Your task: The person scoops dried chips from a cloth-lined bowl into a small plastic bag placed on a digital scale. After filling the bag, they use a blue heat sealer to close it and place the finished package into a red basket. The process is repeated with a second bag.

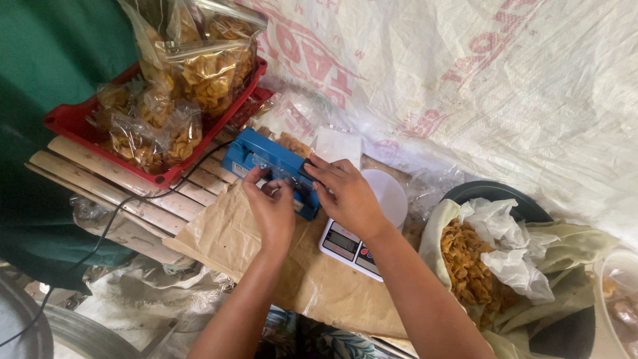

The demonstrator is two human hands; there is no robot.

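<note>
Both hands, left hand (272,203) and right hand (345,193), pinch what looks like a thin, slippery, light clear bag (287,174) across the blue sealer (269,166), at eleven o'clock from the scale (345,242); best gripped by its edges.

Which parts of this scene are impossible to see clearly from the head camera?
- Clear bag's mouth: under the left hand and right hand on the blue heat sealer.
- Digital scale: readout too small, platform partly behind the right wrist.
- White tub: cut by the right edge.
- Black cable: its end leaves the frame.
</note>
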